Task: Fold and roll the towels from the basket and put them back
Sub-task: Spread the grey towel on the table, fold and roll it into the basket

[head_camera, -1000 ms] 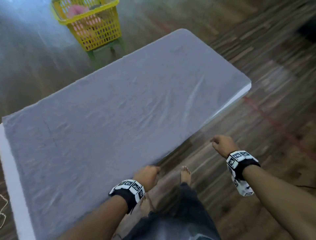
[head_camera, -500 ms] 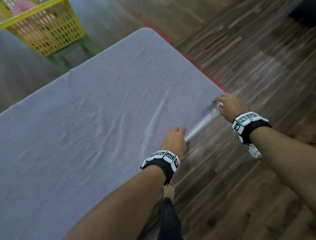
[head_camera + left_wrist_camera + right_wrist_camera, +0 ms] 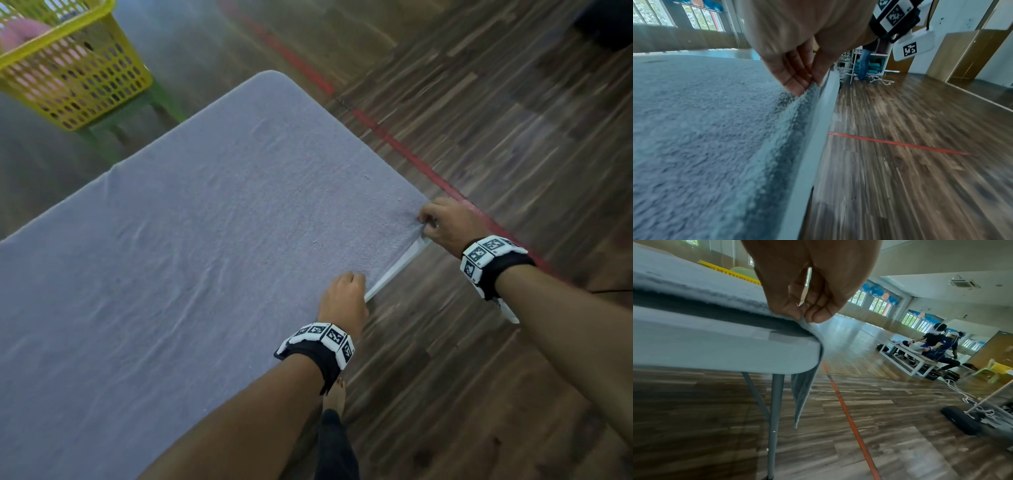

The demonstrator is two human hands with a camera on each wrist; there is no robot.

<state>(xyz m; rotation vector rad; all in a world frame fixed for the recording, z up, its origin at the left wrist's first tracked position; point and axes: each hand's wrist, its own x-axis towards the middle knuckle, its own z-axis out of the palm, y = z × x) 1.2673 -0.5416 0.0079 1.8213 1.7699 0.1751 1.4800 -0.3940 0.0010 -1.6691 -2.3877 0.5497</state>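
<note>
A large grey towel (image 3: pixel 212 260) lies spread flat over a white table (image 3: pixel 394 274). My left hand (image 3: pixel 346 287) grips the towel's near edge, its fingers (image 3: pixel 793 76) on top of the cloth at the table's rim. My right hand (image 3: pixel 430 224) pinches the towel's corner (image 3: pixel 803 319) between thumb and fingers at the table's right corner (image 3: pixel 809 350). A strip of towel (image 3: pixel 803 395) hangs down past that corner. The yellow basket (image 3: pixel 78 78) stands on a green stool beyond the far left side, with a pink towel (image 3: pixel 20 34) inside.
A red tape line (image 3: pixel 394 140) crosses the wooden floor just right of the table. Grey table legs (image 3: pixel 774 410) stand under the corner. My bare foot (image 3: pixel 337 394) is beside the near edge. People sit at a low table (image 3: pixel 910 360) far off; a wheeled cart (image 3: pixel 962 421) stands right.
A second ago both hands hung off the table by its near edge. They have moved right along the edge, and each now holds the towel, the right at the corner.
</note>
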